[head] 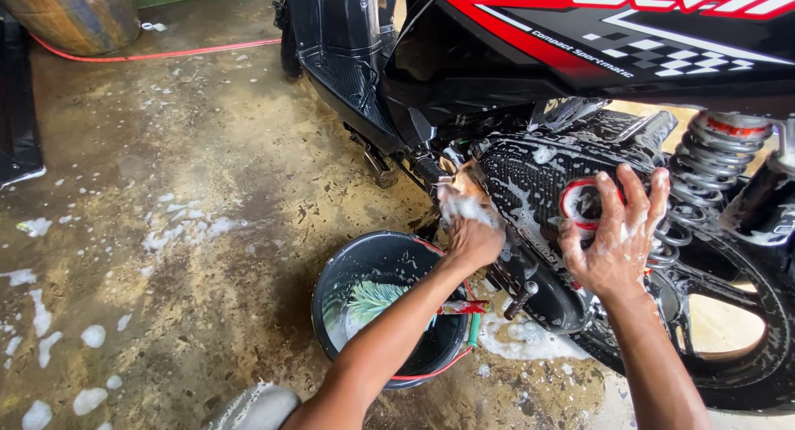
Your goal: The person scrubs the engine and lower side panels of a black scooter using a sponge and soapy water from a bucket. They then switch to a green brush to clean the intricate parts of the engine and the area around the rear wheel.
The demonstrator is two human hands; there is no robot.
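While my left hand (470, 231), clenched on a soapy sponge (460, 206), scrubs the engine cover (530, 177), my right hand (617, 231) lies flat, fingers spread, on it (foam everywhere). Best rinse often in the bucket (364, 264) beneath.

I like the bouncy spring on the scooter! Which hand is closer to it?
Right. The right hand lies flat beside the spring; the left hand scrubs farther left.

Left hand (470, 231) scrubs the soapy engine cover (538, 177) with a sponge (460, 205); right hand (617, 235) braces it.
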